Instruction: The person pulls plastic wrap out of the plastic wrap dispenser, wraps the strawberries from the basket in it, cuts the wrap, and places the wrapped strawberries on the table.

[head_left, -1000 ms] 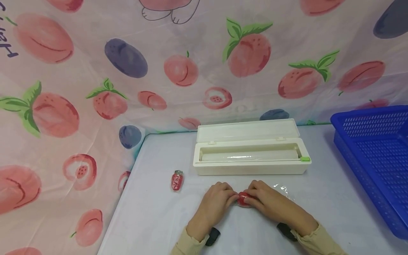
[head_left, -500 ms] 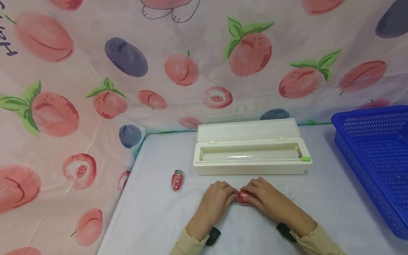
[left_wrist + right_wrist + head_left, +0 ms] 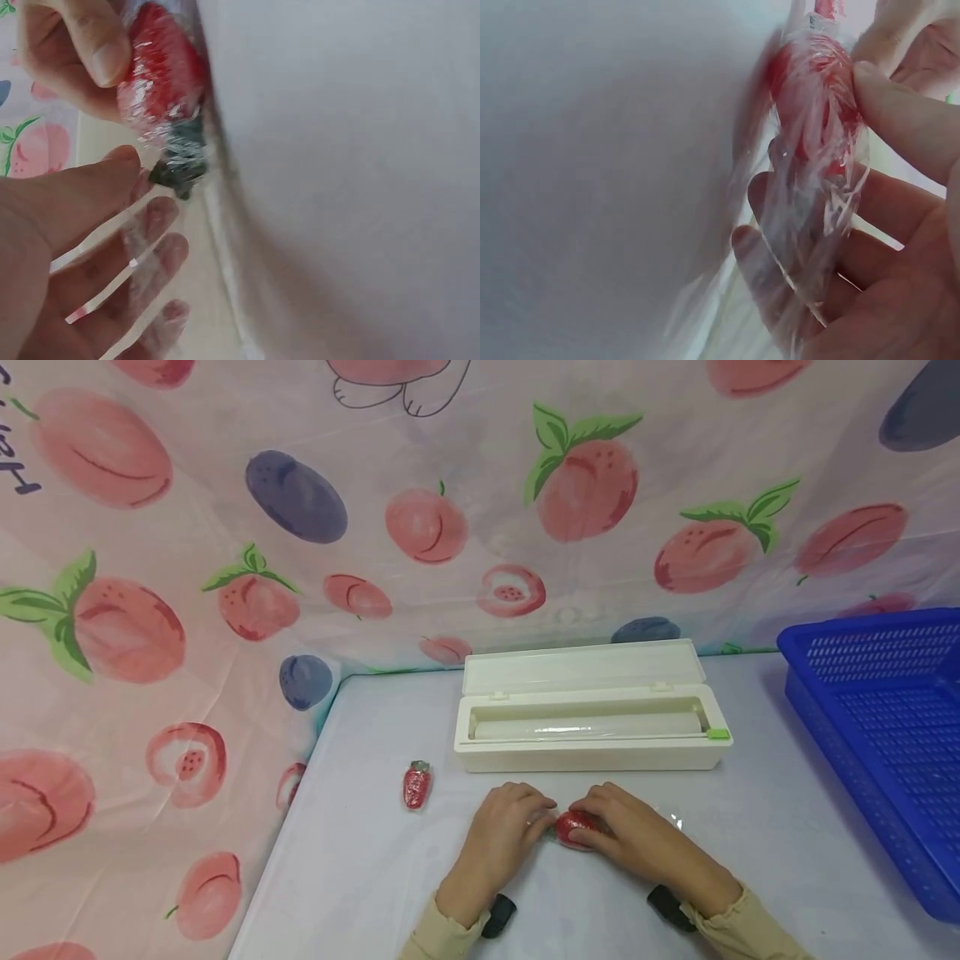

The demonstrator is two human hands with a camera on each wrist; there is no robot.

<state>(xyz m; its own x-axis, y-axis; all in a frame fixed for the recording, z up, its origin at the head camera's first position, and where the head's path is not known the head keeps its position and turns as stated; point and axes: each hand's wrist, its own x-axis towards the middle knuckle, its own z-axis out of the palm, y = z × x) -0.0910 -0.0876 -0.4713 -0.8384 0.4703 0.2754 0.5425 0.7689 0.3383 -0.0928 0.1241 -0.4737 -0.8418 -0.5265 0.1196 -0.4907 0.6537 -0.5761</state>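
Note:
A red strawberry with a dark green leafy end is wrapped in clear cling film. My right hand grips it between thumb and fingers, and loose film trails across those fingers in the right wrist view. My left hand is at the leafy end, its thumb apart from its fingers; a strip of film lies along those fingers in the left wrist view. Another film-wrapped strawberry lies on the table to the left of my hands.
Behind my hands stands a white cling film box, lid up, with a film roll inside and a green slider at its right end. A blue plastic basket stands at the right. Fruit-patterned cloth hangs behind the white table.
My left fingers have moved slightly away from the strawberry and loosened. The strawberry has turned a little in my right hand, showing more of its leafy end.

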